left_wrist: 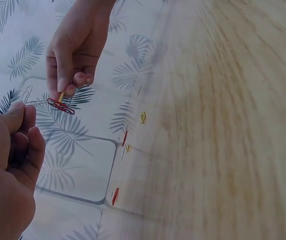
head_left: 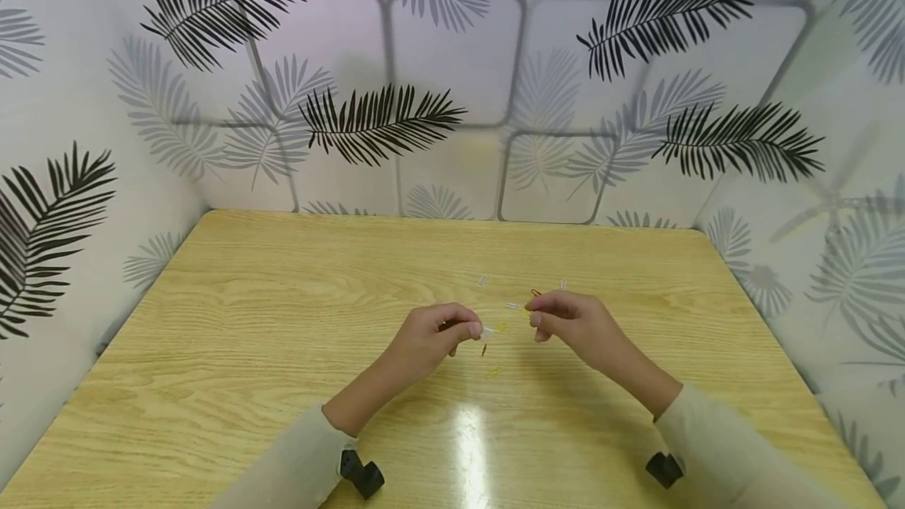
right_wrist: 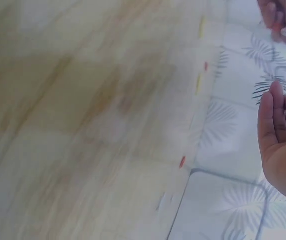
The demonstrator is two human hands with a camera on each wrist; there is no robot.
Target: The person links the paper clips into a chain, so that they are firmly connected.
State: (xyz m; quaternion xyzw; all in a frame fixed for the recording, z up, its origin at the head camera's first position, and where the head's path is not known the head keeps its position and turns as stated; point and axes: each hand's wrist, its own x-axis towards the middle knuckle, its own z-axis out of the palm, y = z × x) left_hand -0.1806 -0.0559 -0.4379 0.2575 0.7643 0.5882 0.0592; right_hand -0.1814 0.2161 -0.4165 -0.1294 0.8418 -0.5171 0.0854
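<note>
Between its thumb and fingers, my left hand [head_left: 438, 336] pinches a white paper clip [left_wrist: 27, 94], clearest in the left wrist view. Opposite it, a short gap to the right, the right hand [head_left: 581, 327] pinches a yellow paper clip [left_wrist: 61, 96]. Red paper clips [left_wrist: 61, 106] show right by the yellow one, between the two hands; whether these clips are linked, I cannot tell. Both hands are raised above the wooden table. In the right wrist view the right hand's fingers [right_wrist: 273, 117] hide whatever they hold.
Loose paper clips lie scattered on the table [head_left: 283, 297] under and around the hands: a yellow clip [head_left: 495, 371], a red clip [head_left: 484, 350], a white clip [head_left: 482, 281] and several others. A leaf-patterned wall covering [head_left: 452, 171] borders the table's back and sides.
</note>
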